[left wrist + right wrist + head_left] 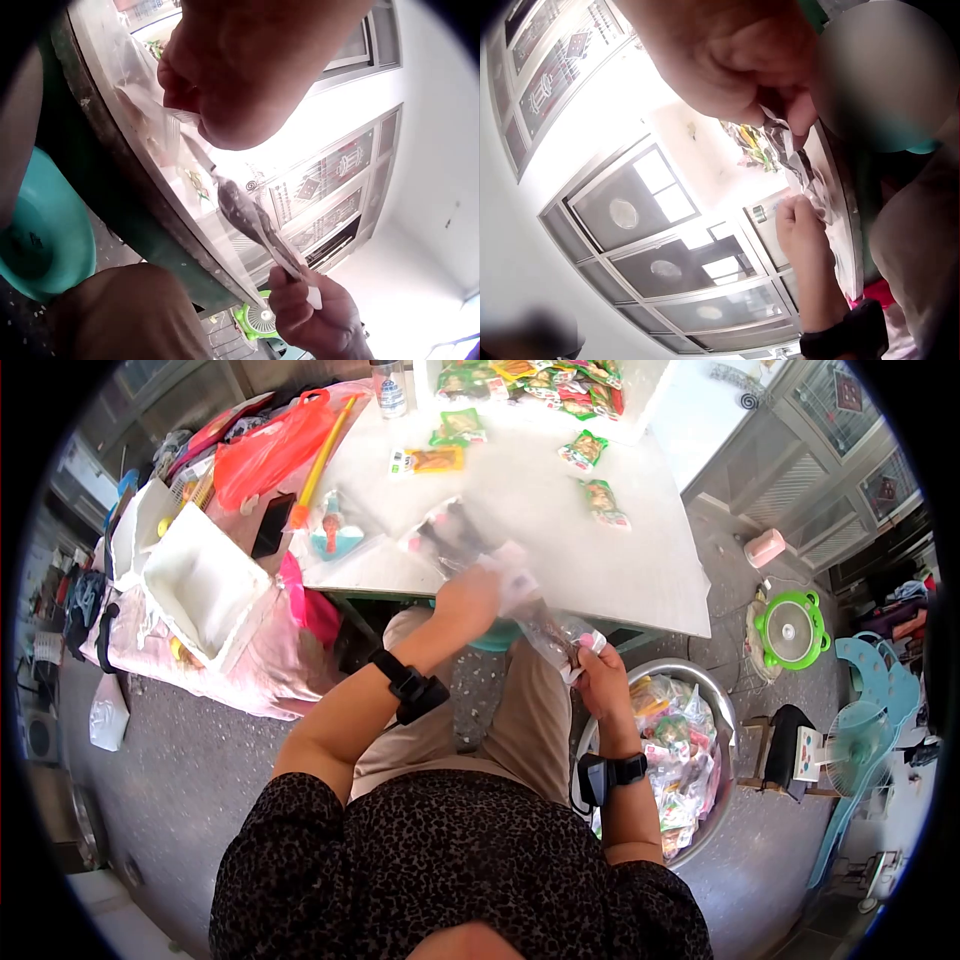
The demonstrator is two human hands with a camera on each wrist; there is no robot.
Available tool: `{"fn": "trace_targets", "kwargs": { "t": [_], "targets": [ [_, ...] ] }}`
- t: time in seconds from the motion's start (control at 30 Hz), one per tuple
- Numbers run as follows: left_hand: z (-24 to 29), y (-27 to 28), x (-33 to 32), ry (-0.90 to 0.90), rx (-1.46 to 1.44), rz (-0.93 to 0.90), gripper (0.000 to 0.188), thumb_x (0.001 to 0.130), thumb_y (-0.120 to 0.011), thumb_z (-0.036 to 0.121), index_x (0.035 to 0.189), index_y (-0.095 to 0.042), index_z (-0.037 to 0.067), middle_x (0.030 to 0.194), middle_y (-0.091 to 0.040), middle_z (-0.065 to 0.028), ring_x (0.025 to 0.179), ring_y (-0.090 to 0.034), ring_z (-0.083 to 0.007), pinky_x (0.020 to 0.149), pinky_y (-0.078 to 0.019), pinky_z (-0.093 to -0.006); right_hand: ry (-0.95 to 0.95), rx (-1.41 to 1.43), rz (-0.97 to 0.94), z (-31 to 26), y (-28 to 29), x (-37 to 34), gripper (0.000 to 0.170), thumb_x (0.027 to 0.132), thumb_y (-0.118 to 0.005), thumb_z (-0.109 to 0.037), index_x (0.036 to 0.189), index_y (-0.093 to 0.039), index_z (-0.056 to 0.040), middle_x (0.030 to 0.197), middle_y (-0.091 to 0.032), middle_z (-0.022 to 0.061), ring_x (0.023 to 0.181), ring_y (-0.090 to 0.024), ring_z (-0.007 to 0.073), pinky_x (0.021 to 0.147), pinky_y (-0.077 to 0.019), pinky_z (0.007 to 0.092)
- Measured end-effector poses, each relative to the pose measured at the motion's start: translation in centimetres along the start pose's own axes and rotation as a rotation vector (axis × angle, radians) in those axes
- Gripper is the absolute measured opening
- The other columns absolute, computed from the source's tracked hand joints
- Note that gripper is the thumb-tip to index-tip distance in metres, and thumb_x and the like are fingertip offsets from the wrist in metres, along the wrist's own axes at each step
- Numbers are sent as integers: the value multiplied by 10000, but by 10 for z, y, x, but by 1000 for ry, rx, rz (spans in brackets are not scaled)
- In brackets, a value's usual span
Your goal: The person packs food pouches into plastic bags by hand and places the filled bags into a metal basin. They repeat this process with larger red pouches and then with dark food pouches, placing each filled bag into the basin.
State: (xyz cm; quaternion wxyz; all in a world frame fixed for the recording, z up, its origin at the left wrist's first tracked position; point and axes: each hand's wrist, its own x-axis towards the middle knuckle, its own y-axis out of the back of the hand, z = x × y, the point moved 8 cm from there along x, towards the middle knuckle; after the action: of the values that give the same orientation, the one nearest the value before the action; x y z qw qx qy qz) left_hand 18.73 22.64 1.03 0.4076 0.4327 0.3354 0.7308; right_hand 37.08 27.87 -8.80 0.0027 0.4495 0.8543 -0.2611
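My right hand pinches one end of a clear plastic packet with dark contents, held past the table's front edge. The left wrist view shows this packet slanting up from the right fingers, a white tab at its lower end. At the packet's other end, my left hand is blurred, its fingers curled on whitish, see-through plastic. Beyond it on the table lies another clear packet with dark contents. In the right wrist view the left hand is close to the right hand.
On the white table lie a yellow packet, several green packets and a bag with a blue-white item. A white box of packets stands behind. A metal basin of packets is at right, a foam box at left.
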Motion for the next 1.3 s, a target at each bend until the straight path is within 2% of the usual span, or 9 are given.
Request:
{"fn": "trace_targets", "kwargs": {
  "t": [0.2, 0.4, 0.43, 0.53, 0.73, 0.83, 1.03, 1.23, 1.3],
  "targets": [
    [8, 8, -4, -209, 64, 146, 36, 661, -495, 95, 675, -497, 62, 634, -462, -104, 603, -502, -289, 508, -421, -385, -6, 109, -137, -4, -16, 21, 163, 817, -403, -57, 946, -501, -36, 813, -528, 22, 652, -516, 105, 523, -427, 226],
    [6, 7, -4, -259, 65, 232, 35, 641, -509, 92, 659, -492, 68, 634, -463, -93, 608, -505, -277, 516, -419, -376, -22, 55, -125, 5, -45, 52, 97, 816, -445, -108, 878, -515, -82, 740, -523, -9, 609, -494, 75, 477, -393, 209],
    [6, 4, -4, -258, 74, 215, 37, 636, -511, 94, 658, -491, 71, 635, -462, -91, 610, -505, -275, 518, -418, -374, -52, 96, -34, 7, -50, 57, 67, 812, -452, -120, 834, -512, -98, 700, -523, -18, 559, -480, 63, 433, -361, 187],
    [5, -5, -5, -257, 95, 179, 46, 621, -516, 94, 657, -492, 78, 638, -456, -85, 616, -501, -268, 519, -415, -367, -58, 64, -35, 9, -72, 73, 74, 809, -455, -138, 830, -510, -92, 662, -510, -10, 486, -451, 60, 377, -324, 170],
    [5, -1, -10, -329, 50, 255, 76, 602, -526, 82, 673, -499, 85, 646, -442, -74, 621, -485, -259, 511, -401, -363, -162, -296, -131, 12, -70, 80, 164, 796, -477, -215, 842, -513, -61, 607, -493, 8, 421, -413, 57, 327, -285, 165],
    [6, 1, -11, -347, 18, 278, 80, 603, -530, 84, 677, -500, 86, 652, -440, -72, 624, -480, -259, 520, -397, -365, -174, -252, -152, 4, -69, 76, 187, 794, -479, -228, 822, -516, -46, 581, -482, 7, 424, -412, 56, 328, -274, 166],
    [8, -6, -10, -383, 15, 268, 80, 603, -533, 82, 673, -493, 77, 652, -439, -74, 620, -476, -261, 541, -392, -361, 2, -425, -231, -8, -83, 97, 180, 790, -468, -204, 763, -510, -32, 551, -460, 11, 419, -408, 63, 326, -266, 185],
    [12, -6, -7, -379, -11, 216, 77, 617, -533, 85, 679, -490, 76, 657, -444, -78, 625, -474, -262, 543, -386, -363, 10, -176, 27, 7, -91, 109, 128, 750, -462, -146, 698, -489, -32, 527, -446, 8, 400, -390, 74, 324, -252, 194],
    [5, -7, -10, -324, -39, 211, 101, 625, -535, 90, 724, -515, 79, 677, -450, -76, 651, -472, -259, 567, -384, -363, -24, -187, -4, 6, -95, 99, 121, 744, -467, -147, 741, -493, -29, 527, -451, 15, 390, -388, 85, 321, -249, 192]
  ]
}}
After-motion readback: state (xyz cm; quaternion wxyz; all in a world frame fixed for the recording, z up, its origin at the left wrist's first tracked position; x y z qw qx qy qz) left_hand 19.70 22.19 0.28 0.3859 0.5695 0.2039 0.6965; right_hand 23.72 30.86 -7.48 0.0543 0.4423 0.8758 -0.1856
